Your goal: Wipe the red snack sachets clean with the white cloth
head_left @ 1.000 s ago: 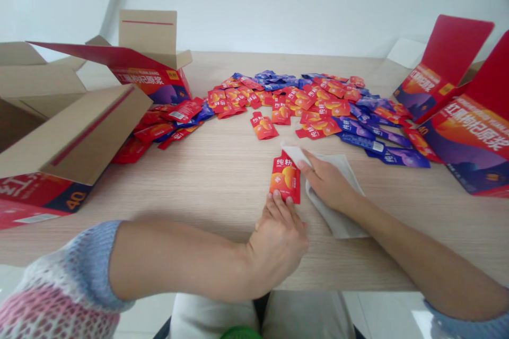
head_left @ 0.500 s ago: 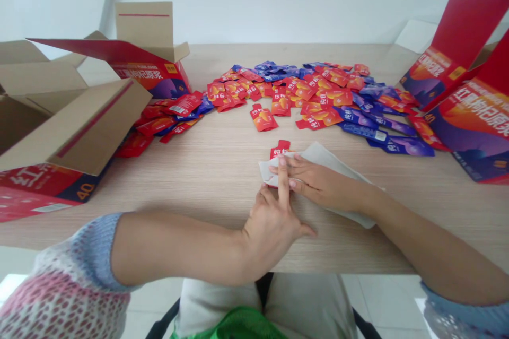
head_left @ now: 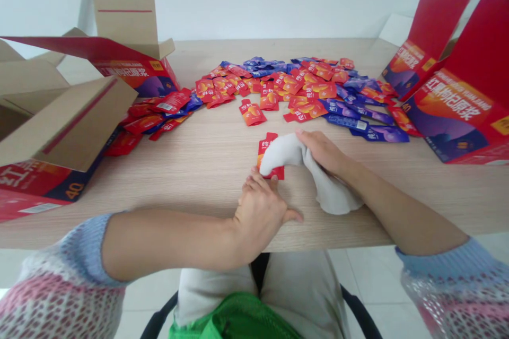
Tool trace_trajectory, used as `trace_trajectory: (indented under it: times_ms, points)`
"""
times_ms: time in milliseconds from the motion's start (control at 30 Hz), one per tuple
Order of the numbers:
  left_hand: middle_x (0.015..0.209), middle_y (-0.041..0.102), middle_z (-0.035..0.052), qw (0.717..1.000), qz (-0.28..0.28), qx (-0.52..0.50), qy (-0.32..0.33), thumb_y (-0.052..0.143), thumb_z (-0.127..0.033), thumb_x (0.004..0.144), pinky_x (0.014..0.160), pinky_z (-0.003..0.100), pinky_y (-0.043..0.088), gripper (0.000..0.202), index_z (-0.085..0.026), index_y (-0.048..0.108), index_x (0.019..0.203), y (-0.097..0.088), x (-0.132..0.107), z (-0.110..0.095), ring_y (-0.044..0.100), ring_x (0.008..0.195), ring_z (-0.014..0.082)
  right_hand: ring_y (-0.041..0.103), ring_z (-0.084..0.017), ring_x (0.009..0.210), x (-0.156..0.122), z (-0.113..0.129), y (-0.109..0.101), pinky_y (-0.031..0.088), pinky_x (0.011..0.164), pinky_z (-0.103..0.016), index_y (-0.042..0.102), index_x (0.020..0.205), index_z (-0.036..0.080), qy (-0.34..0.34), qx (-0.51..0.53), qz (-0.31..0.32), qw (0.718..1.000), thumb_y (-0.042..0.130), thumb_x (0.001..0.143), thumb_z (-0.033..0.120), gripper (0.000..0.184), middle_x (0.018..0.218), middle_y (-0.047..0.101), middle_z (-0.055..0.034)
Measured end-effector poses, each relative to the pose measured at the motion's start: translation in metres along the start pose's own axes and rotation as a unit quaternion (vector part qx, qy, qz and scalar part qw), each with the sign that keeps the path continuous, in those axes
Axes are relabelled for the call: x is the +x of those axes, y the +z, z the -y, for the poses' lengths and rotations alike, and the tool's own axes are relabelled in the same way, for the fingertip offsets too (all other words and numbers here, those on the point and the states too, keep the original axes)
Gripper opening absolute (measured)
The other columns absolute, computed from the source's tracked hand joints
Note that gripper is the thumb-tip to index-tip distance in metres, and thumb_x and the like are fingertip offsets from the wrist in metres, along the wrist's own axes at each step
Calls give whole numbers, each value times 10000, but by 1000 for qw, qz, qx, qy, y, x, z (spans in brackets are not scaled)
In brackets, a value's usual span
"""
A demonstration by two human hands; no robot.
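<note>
A small red spouted pouch (head_left: 264, 149) lies flat on the table in front of me, partly covered by a white cloth (head_left: 284, 151). My left hand (head_left: 263, 209) rests at the pouch's lower edge, its fingertips pressing it against the table and its thumb sticking out to the right. The cloth is gripped in my right hand (head_left: 324, 154); one end arches over the pouch and the rest hangs down to the tabletop below the wrist. Under the cloth, the fingers of my right hand are partly hidden.
A heap of red and blue pouches (head_left: 310, 84) spreads across the back of the table. More pouches (head_left: 149, 119) lie by the open cartons (head_left: 131, 71) on the left. Open red cartons (head_left: 457, 111) stand at the right. One red pouch (head_left: 252, 113) lies before the heap.
My right hand has lifted the cloth from lying flat and shifted slightly up and right, uncovering more of the pouch. My left hand's outstretched finger has drawn back to the pouch's lower edge.
</note>
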State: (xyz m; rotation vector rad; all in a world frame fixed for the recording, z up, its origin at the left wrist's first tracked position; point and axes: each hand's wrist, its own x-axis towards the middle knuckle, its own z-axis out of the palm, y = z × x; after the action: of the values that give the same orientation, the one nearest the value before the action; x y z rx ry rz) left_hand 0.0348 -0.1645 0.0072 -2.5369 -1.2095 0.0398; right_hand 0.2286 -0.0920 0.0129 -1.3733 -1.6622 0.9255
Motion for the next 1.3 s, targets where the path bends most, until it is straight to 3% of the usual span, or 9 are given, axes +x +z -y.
trace_trajectory:
  times_ms: [200,333,500,633,833,967,1100,1200,1300]
  points:
    - [839,658,286,1000,6,-5,20,431,-798,765,563,363,473,925,52,679,1034,-1,-2,4,640,730,333,603,-233,778,9,-9,-23,471,754,-390,652,776,212,-37,-46,-150,987,290,917,673,603,731,633,-42]
    - [864,661,255,999,-6,7,37,409,-800,775,590,359,478,921,25,664,1095,-1,-4,7,636,768,321,568,-274,1159,6,-14,-6,427,985,-438,648,1142,194,-96,-139,-45,985,263,961,588,581,1169,664,-99]
    - [807,663,246,999,27,9,38,400,-819,756,565,331,457,933,30,675,1032,-2,-1,7,634,713,297,141,-218,1470,10,-17,28,176,1175,-484,404,1449,217,-224,-284,153,920,274,996,412,509,1528,373,-34]
    - [774,662,232,998,39,-10,40,409,-833,729,567,323,449,945,24,684,1015,-2,1,6,633,707,297,164,-241,1463,14,-14,34,1,1167,-576,428,1432,243,-269,-331,187,885,288,1003,374,469,1504,404,-27]
    - [751,669,244,999,16,2,28,399,-779,807,561,339,450,908,51,683,1040,0,1,1,657,703,322,262,-232,1434,12,-4,32,-196,1110,-593,509,1365,286,-289,-280,238,884,273,1020,318,419,1402,533,-7]
    - [719,665,250,999,18,17,35,442,-693,865,539,335,442,778,40,702,861,-2,1,-2,663,667,322,393,-206,1371,8,4,36,-65,1168,-548,608,1257,238,-315,-244,273,876,298,1014,298,398,1321,610,-34]
    - [727,673,246,999,16,22,40,479,-666,865,551,345,449,719,17,703,855,-1,0,-2,671,681,333,601,-222,1142,6,10,35,236,1136,-471,715,853,197,-291,-186,251,904,315,1006,353,455,979,742,-45]
    - [718,677,233,998,23,26,47,467,-666,872,557,349,447,713,2,714,851,-1,0,-1,672,680,329,613,-169,676,3,12,29,467,851,-368,589,591,190,-232,-120,234,936,332,985,463,544,543,562,13]
    - [682,665,223,997,38,32,56,443,-656,890,546,344,436,712,-9,713,763,-3,1,-1,666,666,321,418,-104,488,-3,11,24,397,548,-274,490,535,184,-128,-20,231,964,359,946,565,575,495,427,38]
